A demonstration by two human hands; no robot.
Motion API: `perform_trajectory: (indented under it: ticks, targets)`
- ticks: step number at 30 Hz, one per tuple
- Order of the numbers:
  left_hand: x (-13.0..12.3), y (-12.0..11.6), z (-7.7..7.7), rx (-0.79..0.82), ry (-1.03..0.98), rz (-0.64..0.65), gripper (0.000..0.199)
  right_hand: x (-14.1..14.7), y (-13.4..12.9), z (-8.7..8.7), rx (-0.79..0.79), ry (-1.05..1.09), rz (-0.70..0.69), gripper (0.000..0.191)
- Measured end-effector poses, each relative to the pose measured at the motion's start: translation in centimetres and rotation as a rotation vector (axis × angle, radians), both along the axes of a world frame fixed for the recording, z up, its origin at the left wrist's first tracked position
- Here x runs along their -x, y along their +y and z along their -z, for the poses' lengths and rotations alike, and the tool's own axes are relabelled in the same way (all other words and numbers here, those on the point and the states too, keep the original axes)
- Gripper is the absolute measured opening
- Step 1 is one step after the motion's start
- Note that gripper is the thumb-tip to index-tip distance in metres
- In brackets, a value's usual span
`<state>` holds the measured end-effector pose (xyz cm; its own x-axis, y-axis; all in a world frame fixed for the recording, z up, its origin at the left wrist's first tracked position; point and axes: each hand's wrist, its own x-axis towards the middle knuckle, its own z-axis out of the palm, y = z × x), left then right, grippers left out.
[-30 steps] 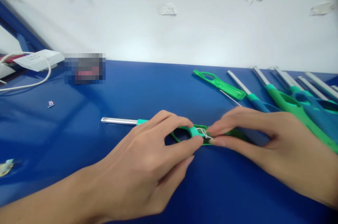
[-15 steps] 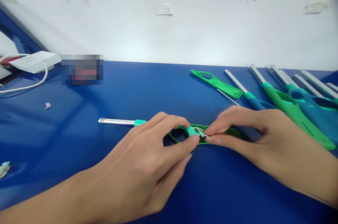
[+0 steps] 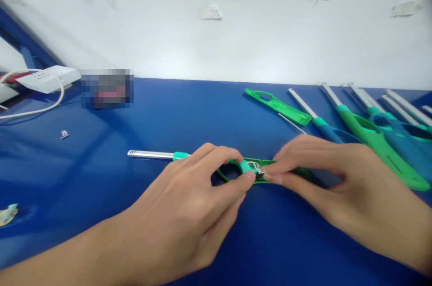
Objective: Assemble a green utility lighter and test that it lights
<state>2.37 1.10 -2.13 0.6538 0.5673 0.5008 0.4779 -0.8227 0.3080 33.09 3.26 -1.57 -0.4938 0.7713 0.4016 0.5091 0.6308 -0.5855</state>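
A lighter with an opened green handle (image 3: 225,177) and a metal tube (image 3: 151,155) lies on the blue table, its tube pointing left. My left hand (image 3: 192,196) is over it, thumb and forefinger pinching the teal piece (image 3: 245,167) in the handle. White wires (image 3: 255,167) run from that piece to a small black part (image 3: 259,175). At the black part and wires, the thumb and forefinger of my right hand (image 3: 324,169) are pressed together. Its fingertips partly hide what they hold. Behind lies a separate green handle half (image 3: 278,107).
Several lighters (image 3: 371,128) with green or blue handles lie at the right. A thin rod (image 3: 292,123) is near the green half. A white box (image 3: 47,79) with a cable, a pixelated object (image 3: 110,90) and small scraps (image 3: 64,134) are at the left.
The fingers of my right hand have shifted slightly at the wires, with the forefinger a little straighter. My left hand keeps its grip. The whole view has moved very slightly.
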Motion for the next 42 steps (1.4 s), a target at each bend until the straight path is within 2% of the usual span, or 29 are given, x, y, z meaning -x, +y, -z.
perform_trajectory:
  ticks: [9, 16, 23, 26, 34, 37, 42]
  targets:
    - [0.0, 0.0, -0.1, -0.001, -0.009, 0.006, 0.029, 0.6, -0.5, 0.3, -0.124, -0.053, 0.039, 0.022]
    - [0.0, 0.0, -0.3, -0.08, 0.027, -0.017, 0.029, 0.8, -1.7, 0.3, -0.25, -0.15, 0.019, 0.028]
    - [-0.3, 0.2, 0.3, 0.046, -0.116, 0.014, 0.027, 0.9, -1.6, 0.4, -0.243, -0.167, 0.011, 0.031]
    - [-0.4, 0.1, 0.2, 0.051, -0.125, 0.018, 0.026, 0.9, -1.6, 0.4, -0.241, -0.194, 0.011, 0.034]
    - [-0.3, -0.1, 0.1, 0.07, -0.122, -0.034, 0.028, 0.6, -1.0, 0.1, -0.351, -0.31, -0.054, 0.034]
    - [-0.4, 0.1, 0.1, 0.043, -0.126, -0.022, 0.027, 0.7, -1.1, 0.0, -0.335, -0.298, -0.058, 0.034]
    - [-0.3, 0.0, 0.2, 0.007, -0.107, -0.015, 0.027, 0.2, -1.5, 0.3, -0.226, -0.184, -0.082, 0.026]
